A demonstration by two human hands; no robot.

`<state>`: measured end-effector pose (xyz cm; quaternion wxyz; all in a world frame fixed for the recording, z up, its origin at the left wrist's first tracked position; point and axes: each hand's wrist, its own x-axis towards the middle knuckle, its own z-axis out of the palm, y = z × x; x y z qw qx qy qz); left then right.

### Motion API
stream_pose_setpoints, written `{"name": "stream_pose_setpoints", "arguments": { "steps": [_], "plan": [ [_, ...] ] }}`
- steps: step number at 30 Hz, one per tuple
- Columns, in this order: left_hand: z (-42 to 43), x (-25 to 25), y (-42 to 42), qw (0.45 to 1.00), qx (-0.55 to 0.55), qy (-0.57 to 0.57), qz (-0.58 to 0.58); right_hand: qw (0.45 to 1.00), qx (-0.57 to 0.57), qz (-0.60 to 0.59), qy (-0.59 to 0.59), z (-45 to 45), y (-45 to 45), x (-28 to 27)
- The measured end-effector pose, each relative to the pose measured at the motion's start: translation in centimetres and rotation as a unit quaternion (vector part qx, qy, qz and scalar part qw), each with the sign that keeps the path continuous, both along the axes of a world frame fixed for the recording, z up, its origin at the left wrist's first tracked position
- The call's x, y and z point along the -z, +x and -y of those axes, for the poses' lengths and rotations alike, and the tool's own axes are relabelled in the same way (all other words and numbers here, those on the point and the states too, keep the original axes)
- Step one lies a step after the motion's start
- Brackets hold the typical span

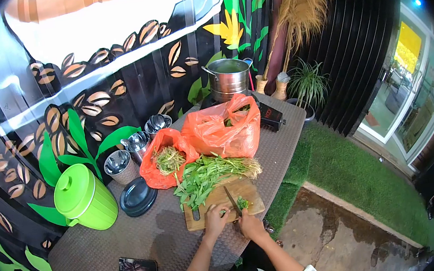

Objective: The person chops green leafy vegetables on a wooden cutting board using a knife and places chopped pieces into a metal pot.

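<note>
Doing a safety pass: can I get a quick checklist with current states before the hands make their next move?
1. Knife gripped in right hand: ok.
2. Left hand safely off the blade: cannot tell, its fingertips are close.
3. Left hand's hold on a piece: cannot tell, fingers hide it.
4. Board on table: ok.
5. Board free of the bunch: not ok, leaves overlap its far side.
6. Phone away from board: ok.

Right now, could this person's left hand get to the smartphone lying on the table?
Probably yes: the smartphone lies flat on the table, and nothing appears to stand between it and the left hand, which is at the wooden cutting board.
</note>
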<state>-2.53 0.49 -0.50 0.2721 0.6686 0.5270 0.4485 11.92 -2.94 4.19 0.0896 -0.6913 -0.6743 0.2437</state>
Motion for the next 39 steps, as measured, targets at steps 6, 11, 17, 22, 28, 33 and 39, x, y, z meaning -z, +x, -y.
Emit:
{"name": "stream_pose_setpoints", "arguments": {
  "steps": [6,11,17,22,28,33,39],
  "plan": [
    [-0.2,-0.7,0.7,1.0,0.003,0.01,-0.005,1.0,-0.007,-0.001,0.007,0.7,-0.7,-0.1],
    [0.1,-0.5,0.7,1.0,-0.007,0.0,0.013,1.0,-0.007,-0.017,-0.002,-0.6,-0.6,0.9],
    [0.0,-0.7,1.0,1.0,-0.024,-0.018,0.007,0.999,0.009,0.016,-0.027,0.9,-1.7,0.2],
    [0.8,0.2,0.9,0.999,-0.038,0.001,-0.018,0.999,0.029,-0.022,-0.01,-0.2,-1.4,0.5],
    [2.0,0.7,1.2,0.99,-0.04,0.12,-0.065,1.0,-0.011,-0.017,-0.017,-0.9,-0.6,0.9],
    [1.1,-0.6,1.0,0.999,-0.047,0.021,-0.015,0.999,-0.033,-0.031,-0.023,-0.9,-0.1,0.0],
    [0.4,0.5,0.8,0.999,-0.022,-0.032,0.023,1.0,-0.013,0.007,-0.022,0.9,-0.9,0.4]
  ]
}}
